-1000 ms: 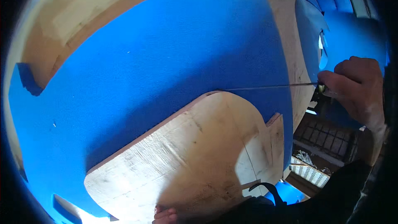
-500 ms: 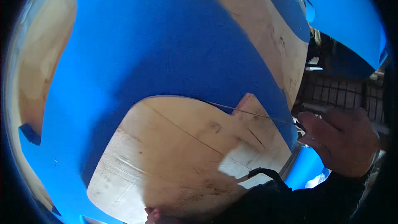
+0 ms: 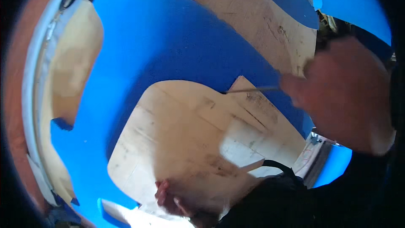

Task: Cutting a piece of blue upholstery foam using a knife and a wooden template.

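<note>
The board (image 3: 185,114) lies on the sheet (image 3: 126,38), and the sheet lies on the worktop (image 3: 261,25), which shows beyond it to the right and again along its left side. Farther left runs a rail (image 3: 30,109). My left hand (image 3: 172,198) is at the board's near part. My right hand (image 3: 341,97) is off to the board's right, its tool (image 3: 261,88) reaching left to the notch in the board's far side. Behind that hand hangs another sheet (image 3: 352,4).

Wooden tabletop (image 3: 253,17); blue sheet (image 3: 130,29) lying directly on it.
</note>
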Available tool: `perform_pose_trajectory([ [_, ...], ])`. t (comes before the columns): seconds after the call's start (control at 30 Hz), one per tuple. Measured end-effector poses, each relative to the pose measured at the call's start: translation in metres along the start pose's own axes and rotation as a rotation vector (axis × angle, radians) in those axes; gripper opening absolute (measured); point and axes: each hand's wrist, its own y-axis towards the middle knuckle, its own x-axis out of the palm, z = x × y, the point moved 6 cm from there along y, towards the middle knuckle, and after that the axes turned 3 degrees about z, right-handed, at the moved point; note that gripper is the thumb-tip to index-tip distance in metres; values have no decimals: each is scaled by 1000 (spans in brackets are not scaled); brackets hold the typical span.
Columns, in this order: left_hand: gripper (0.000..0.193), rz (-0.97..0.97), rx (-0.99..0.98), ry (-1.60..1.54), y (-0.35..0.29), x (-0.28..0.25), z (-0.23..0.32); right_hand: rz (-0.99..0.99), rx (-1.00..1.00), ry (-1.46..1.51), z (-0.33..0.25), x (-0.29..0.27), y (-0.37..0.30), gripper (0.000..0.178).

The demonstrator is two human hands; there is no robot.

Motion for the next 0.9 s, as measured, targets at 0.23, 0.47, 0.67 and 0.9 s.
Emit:
perform_pose_trajectory([
  [0.23, 32, -194, 72, 126, -32, -49, 41, 473, 273, 457, 50, 36, -129, 44],
  [0.47, 33, -163, 271, 415, -136, -110, 126, 517, 367, 1495, -54, 298, -235, 43],
  [0.67, 61, 76, -5, 720, -278, -275, 128, 978, 260, 931, -67, 283, -305, 40],
  [0.9, 66, 88, -323, 531, -407, -313, 143, 958, 196, 1027, -57, 333, -349, 33],
])
